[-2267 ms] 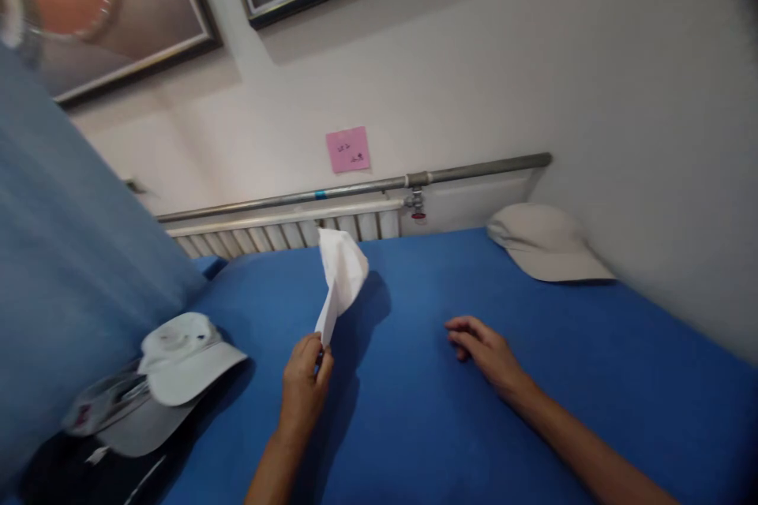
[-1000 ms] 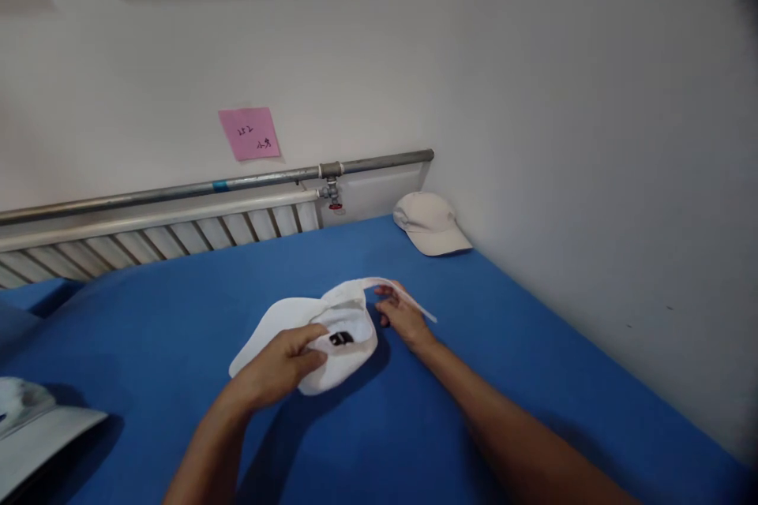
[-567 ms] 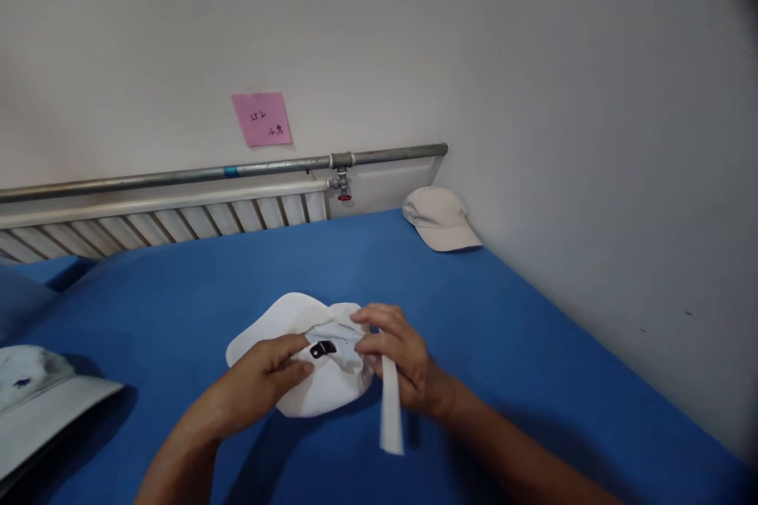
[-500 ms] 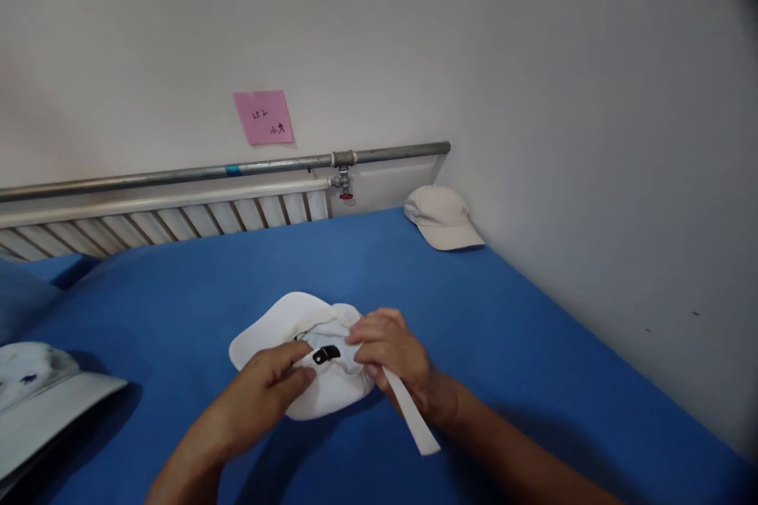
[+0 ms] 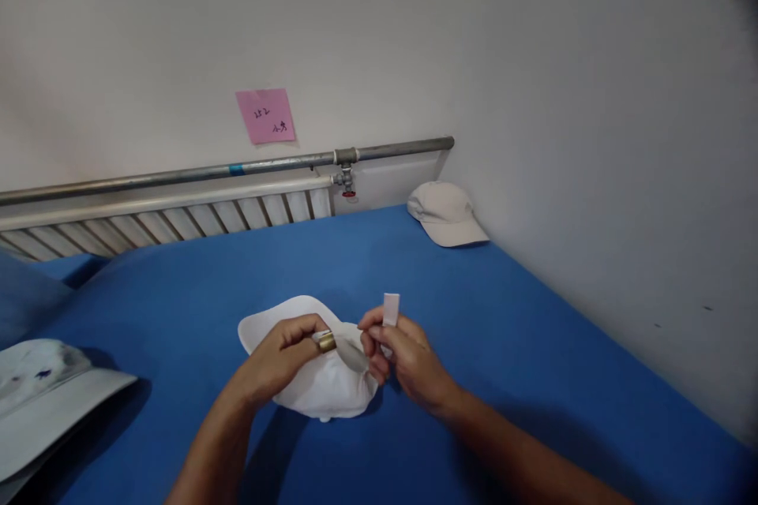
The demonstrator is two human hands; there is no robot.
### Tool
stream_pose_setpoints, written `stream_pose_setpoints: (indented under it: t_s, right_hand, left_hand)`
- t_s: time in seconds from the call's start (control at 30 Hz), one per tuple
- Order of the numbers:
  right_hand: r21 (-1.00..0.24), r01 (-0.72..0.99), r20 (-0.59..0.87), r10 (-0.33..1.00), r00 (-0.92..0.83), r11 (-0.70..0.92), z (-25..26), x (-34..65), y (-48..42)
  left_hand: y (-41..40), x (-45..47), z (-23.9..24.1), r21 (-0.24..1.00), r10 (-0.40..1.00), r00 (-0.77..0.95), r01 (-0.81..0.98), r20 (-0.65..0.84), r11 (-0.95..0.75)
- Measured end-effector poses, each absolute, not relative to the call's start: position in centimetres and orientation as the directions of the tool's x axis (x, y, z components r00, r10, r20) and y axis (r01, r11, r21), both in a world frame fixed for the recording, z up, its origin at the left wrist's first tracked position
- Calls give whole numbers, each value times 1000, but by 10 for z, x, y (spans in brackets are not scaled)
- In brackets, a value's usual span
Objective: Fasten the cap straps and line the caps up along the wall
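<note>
A white baseball cap (image 5: 325, 390) lies on the blue surface, its brim toward the upper left. My left hand (image 5: 284, 353) is closed, thumb and fingers pinching the brass-coloured buckle (image 5: 326, 342) at the back of the cap. From the buckle the white strap (image 5: 349, 351) curves across to my right hand (image 5: 408, 359). That hand is closed too, holding the strap between thumb and fingers, and the strap's free end (image 5: 392, 308) sticks up above them. Part of the brim and the cap's opening are hidden behind my left hand and the strap.
A beige cap (image 5: 447, 213) sits in the far corner by the wall. At the left edge lies another white cap (image 5: 53, 402) with dark marks. Behind the blue surface (image 5: 284, 260) run a radiator (image 5: 178, 221) and a metal pipe (image 5: 284, 166); a pink note (image 5: 266, 117) is on the wall.
The buckle has turned from its black side to its brass side. My right hand has swung the strap's free end from pointing down toward me to pointing up.
</note>
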State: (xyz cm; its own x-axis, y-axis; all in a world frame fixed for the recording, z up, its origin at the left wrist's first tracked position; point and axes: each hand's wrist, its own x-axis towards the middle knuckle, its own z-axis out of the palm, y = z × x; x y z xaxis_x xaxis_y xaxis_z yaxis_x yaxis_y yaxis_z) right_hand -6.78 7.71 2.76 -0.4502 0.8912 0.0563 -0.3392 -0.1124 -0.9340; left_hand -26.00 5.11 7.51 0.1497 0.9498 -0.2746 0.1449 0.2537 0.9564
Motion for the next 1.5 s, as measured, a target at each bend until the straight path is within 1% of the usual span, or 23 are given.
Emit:
stream_pose_setpoints:
  t_s: [0.07, 0.17, 0.23, 0.3, 0.43, 0.5, 0.57, 0.63, 0.7, 0.73, 0.77, 0.83, 0.93, 0.97, 1.0, 1.07, 1.13, 1.17, 1.2, 1.27, 1.37, 1.43, 1.5]
  right_hand:
    - [-959, -249, -17, 905, -426, -135, 26, -67, 84]
    - [-976, -180, -28, 883, -468, -126, 26, -64, 89]
    - [-971, -198, -13, 858, -513, -133, 25, -63, 91]
    - [-953, -249, -6, 829, -559, -174, 22, -64, 92]
    - [-918, -298, -39, 805, -592, -264, 16, -69, 95]
    - [-928, -265, -67, 814, -577, -263, 16, -72, 95]
    - [-972, -145, -76, 829, -553, -186, 18, -74, 93]
    - [-998, 68, -33, 840, -542, 4, 21, -76, 90]
    - [-937, 278, 19, 822, -569, 214, 23, -78, 85]
    - [-892, 349, 28, 808, -589, 286, 24, -79, 83]
    - [-856, 399, 24, 795, -606, 330, 25, -79, 80]
    - [-817, 441, 12, 775, -632, 371, 26, -80, 76]
    - [-825, 422, 9, 755, -655, 376, 30, -80, 72]
    - [-850, 394, 3, 751, -660, 349, 32, -80, 72]
    - [-890, 354, -24, 746, -666, 287, 33, -80, 71]
    - [-969, 242, -139, 697, -703, 51, 35, -81, 72]
    - [-966, 107, -235, 613, -754, -237, 35, -83, 73]
    - [-941, 52, -251, 584, -772, -335, 34, -84, 74]
    - [-921, 6, -249, 576, -779, -390, 33, -85, 75]
    - [-900, -73, -232, 615, -753, -429, 30, -86, 76]
    - [-860, -145, -266, 673, -690, -489, 30, -84, 78]
    - [-846, -168, -282, 693, -664, -506, 32, -82, 78]
    - [-863, -156, -274, 705, -654, -480, 34, -81, 77]
  left_hand:
    - [53, -259, 63, 962, 936, 221, 58, -272, 266]
    - [52, -264, 44, 961, 940, 246, -86, -235, 263]
    - [51, -268, 33, 946, 946, 224, -173, -235, 276]
    - [51, -271, 24, 930, 949, 187, -224, -253, 291]
    - [53, -272, 17, 912, 946, 161, -263, -281, 315]
    - [54, -273, 18, 901, 936, 199, -271, -292, 338]
    - [53, -275, 19, 901, 922, 262, -254, -287, 353]
    - [52, -280, 21, 937, 929, 298, -201, -220, 286]
    - [52, -285, 23, 977, 950, 294, -145, -109, 158]
    - [51, -287, 23, 987, 952, 299, -126, -61, 103]
    - [51, -288, 23, 991, 948, 318, -118, -31, 71]
    - [50, -290, 23, 991, 926, 377, -120, -10, 60]
    - [49, -290, 23, 989, 903, 426, -146, 45, 20]
    - [49, -290, 23, 987, 900, 430, -161, 73, -3]
    - [48, -290, 23, 984, 894, 437, -176, 100, -24]
    - [48, -291, 24, 979, 875, 464, -198, 141, -53]
    - [47, -292, 25, 978, 857, 490, -200, 157, -65]
    - [47, -292, 26, 979, 855, 495, -194, 156, -67]
    - [48, -292, 27, 981, 858, 492, -184, 146, -62]
    - [48, -292, 28, 986, 882, 460, -164, 104, -31]
    - [49, -292, 29, 986, 912, 406, -164, 60, 8]
    - [50, -292, 28, 985, 925, 377, -174, 48, 20]
    - [50, -292, 27, 983, 936, 352, -174, -2, 67]
